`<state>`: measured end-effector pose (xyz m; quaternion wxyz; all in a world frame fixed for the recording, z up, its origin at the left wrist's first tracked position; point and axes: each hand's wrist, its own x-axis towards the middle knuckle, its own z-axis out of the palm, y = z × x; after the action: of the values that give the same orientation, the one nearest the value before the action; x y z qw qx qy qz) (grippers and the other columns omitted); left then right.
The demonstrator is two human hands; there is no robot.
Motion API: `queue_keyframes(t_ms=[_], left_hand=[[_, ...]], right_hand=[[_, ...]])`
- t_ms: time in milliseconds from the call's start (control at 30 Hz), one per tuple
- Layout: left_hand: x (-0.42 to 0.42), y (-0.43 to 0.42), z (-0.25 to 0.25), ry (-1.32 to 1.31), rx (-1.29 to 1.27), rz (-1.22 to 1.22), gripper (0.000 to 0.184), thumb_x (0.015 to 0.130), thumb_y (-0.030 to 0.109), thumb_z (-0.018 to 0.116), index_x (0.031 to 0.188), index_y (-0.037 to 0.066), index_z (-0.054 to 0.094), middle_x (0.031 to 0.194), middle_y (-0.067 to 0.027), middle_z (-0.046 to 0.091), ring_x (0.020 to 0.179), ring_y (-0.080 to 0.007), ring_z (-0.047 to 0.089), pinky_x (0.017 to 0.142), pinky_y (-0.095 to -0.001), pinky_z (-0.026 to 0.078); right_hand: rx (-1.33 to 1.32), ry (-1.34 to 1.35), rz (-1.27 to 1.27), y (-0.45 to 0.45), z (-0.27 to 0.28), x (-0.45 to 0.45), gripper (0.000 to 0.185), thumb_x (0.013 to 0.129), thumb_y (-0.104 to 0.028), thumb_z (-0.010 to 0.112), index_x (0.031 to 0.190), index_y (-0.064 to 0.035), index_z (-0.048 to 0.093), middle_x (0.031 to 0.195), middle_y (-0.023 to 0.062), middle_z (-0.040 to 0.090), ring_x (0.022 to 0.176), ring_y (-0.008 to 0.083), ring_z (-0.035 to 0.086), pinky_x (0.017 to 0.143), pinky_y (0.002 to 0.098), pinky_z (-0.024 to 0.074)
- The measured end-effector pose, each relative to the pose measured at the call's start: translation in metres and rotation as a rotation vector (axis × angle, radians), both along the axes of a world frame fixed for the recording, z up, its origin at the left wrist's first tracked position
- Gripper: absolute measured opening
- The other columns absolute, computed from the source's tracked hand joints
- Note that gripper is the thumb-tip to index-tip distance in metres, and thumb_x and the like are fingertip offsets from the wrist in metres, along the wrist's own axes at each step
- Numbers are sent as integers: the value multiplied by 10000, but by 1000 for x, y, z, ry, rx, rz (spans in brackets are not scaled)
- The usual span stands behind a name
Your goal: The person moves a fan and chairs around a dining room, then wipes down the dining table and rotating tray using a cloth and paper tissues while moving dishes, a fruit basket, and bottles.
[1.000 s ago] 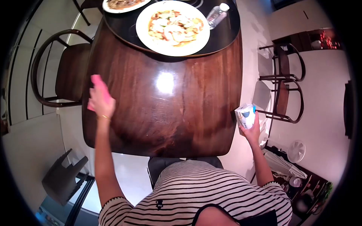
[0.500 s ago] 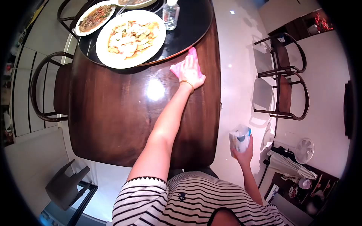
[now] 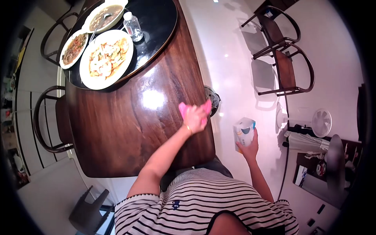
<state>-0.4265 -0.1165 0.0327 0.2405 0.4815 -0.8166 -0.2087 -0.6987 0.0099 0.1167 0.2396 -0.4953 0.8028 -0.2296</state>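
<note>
The hands are apart. The left hand [image 3: 194,119] is closed on the pink cloth [image 3: 207,105], which lies on the table [image 3: 113,133] near its right edge. The right hand [image 3: 249,149] is clamped around the pack [image 3: 243,133], beside the table. The plate [image 3: 83,72] and bottle [image 3: 133,27] stand on the black turntable [image 3: 158,23], well apart from both hands.

no readable text, print too small on white package [image 3: 244,134]
</note>
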Motion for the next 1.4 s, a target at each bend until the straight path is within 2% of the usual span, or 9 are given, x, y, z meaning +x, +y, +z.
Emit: queue_keyframes(t_ms=[133, 167, 233, 433, 700, 767, 933, 1100, 1400], left_hand=[[14, 26, 37, 744, 724, 337, 182, 724, 226, 697, 682, 52, 663, 798, -95, 675, 805, -272, 665, 739, -363, 519], [35, 2, 54, 152, 416, -88, 206, 835, 212, 590, 763, 36, 670, 855, -120, 686, 806, -240, 679, 746, -337, 526], [74, -16, 33, 1325, 1306, 498, 318, 877, 237, 546, 1069, -9, 608, 912, -175, 667, 888, -282, 654, 810, -341, 503], [60, -33, 14, 355, -99, 584, 624, 613, 277, 695, 1144, 21, 491, 1198, -231, 437, 1091, -439, 442, 963, -465, 369], [62, -24, 33, -103, -140, 136, 348, 710, 268, 634, 1029, 128, 627, 1301, -143, 441, 1241, -373, 383, 919, -562, 373], [103, -47, 81, -307, 267, -57, 201, 732, 220, 597, 893, 127, 673, 1182, -113, 543, 1134, -321, 498, 827, -520, 453], [346, -19, 41, -423, -37, 1050, 268, 744, 316, 598, 944, 160, 687, 1105, -54, 600, 1050, -237, 550, 802, -458, 439], [557, 170, -7, -386, 5, 1395, 298, 825, 369, 566, 1062, 209, 648, 1204, -92, 579, 1107, -311, 536, 918, -463, 429], [435, 242, -14, -373, -56, 1407, 495, 822, 289, 556, 1268, 83, 488, 1302, -123, 501, 1206, -326, 441, 957, -515, 357]], right_hand=[[-85, 37, 88, 4, -17, 3, 1020, 557, -158, 848, 1402, -36, 288, 1313, 185, 473, 1212, 306, 473, 1008, 377, 388], [-47, 30, 79, 6, -13, 8, 1020, 557, -158, 848, 1402, -36, 288, 1313, 185, 473, 1212, 306, 473, 1008, 377, 388], [-16, -69, 12, -4, -4, 23, 1010, 562, -168, 848, 1398, -37, 297, 1316, 185, 472, 1215, 307, 472, 1007, 378, 389], [-33, -75, 53, -9, -5, 40, 1006, 556, -160, 844, 1396, -36, 305, 1323, 180, 468, 1218, 309, 467, 1017, 373, 379], [-83, -188, 85, -5, -17, 36, 951, 619, -52, 809, 1412, -48, 284, 1334, 163, 445, 1210, 280, 455, 1017, 360, 371], [-87, -176, 110, -18, -12, 49, 945, 625, -48, 806, 1412, -46, 284, 1336, 163, 444, 1213, 285, 453, 1017, 363, 369], [-85, -38, 231, -45, -2, 63, 941, 625, -41, 799, 1413, -47, 283, 1348, 173, 435, 1224, 287, 448, 1024, 377, 363], [-119, 40, 419, -77, -5, 82, 985, 620, -80, 825, 1420, -15, 254, 1362, 176, 415, 1236, 290, 435, 1047, 382, 338], [-158, 3, 500, -94, 3, 99, 974, 592, -76, 832, 1405, -25, 298, 1372, 168, 413, 1245, 288, 430, 1051, 376, 335]])
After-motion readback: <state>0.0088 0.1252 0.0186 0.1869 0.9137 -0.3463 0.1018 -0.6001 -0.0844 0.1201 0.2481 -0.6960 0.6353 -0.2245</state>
